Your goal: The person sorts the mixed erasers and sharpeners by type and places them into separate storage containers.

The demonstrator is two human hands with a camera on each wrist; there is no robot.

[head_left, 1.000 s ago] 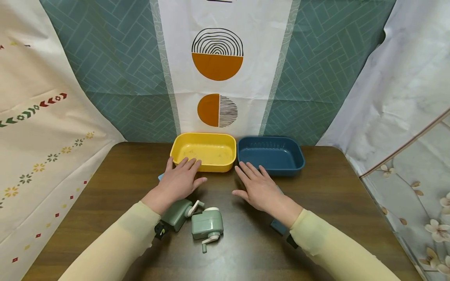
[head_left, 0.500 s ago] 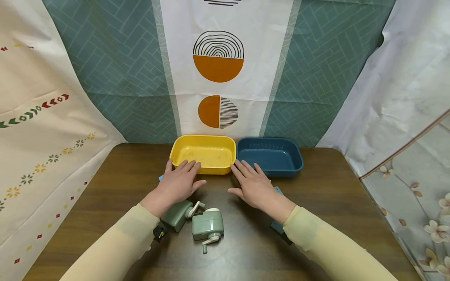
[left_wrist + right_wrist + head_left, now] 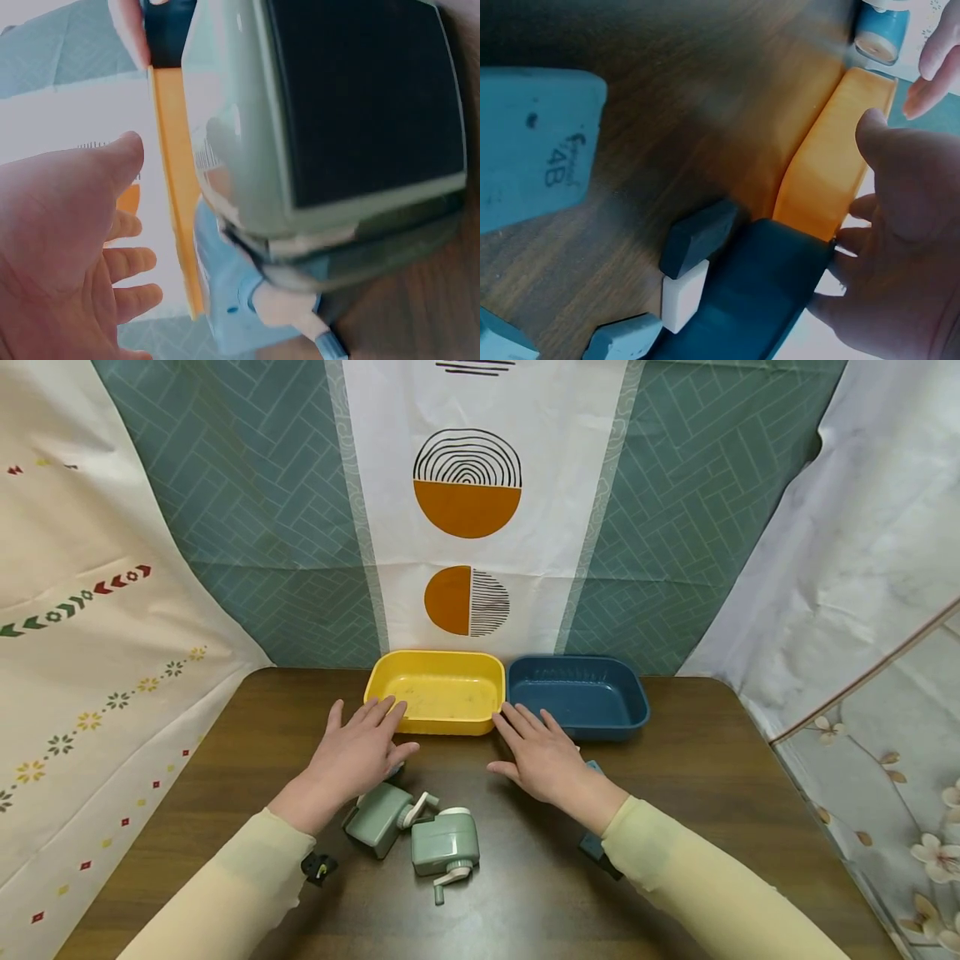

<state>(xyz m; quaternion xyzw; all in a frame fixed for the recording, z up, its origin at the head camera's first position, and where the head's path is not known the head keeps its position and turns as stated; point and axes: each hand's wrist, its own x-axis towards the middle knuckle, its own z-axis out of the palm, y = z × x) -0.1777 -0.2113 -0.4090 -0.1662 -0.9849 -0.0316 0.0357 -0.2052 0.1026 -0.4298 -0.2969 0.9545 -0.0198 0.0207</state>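
Note:
My left hand (image 3: 351, 758) hovers with fingers spread before the yellow tray (image 3: 442, 727), its fingertips overlapping the near rim. Two green crank pencil sharpeners (image 3: 446, 843) lie close together by the left wrist; one green sharpener (image 3: 232, 120) looms large in the left wrist view. Behind it shows a blue pencil sharpener (image 3: 232, 300), mostly hidden under the left hand in the head view. My right hand (image 3: 546, 762) is also flat and holds nothing, fingertips at the trays' meeting corner. Below it lie erasers: a blue one marked 4B (image 3: 540, 150), a black one (image 3: 697, 238) and a white one (image 3: 684, 296).
A dark blue tray (image 3: 577, 731) stands right of the yellow one, both against the cloth backdrop (image 3: 285, 610) at the back of the brown table (image 3: 697, 777). Two more bluish erasers (image 3: 622, 337) lie near the blue tray. Patterned cloths (image 3: 847, 568) close off both sides.
The left hand has moved left and slightly towards me, uncovering more of the left green sharpener and part of the blue one. The right hand shifted slightly left, then stayed.

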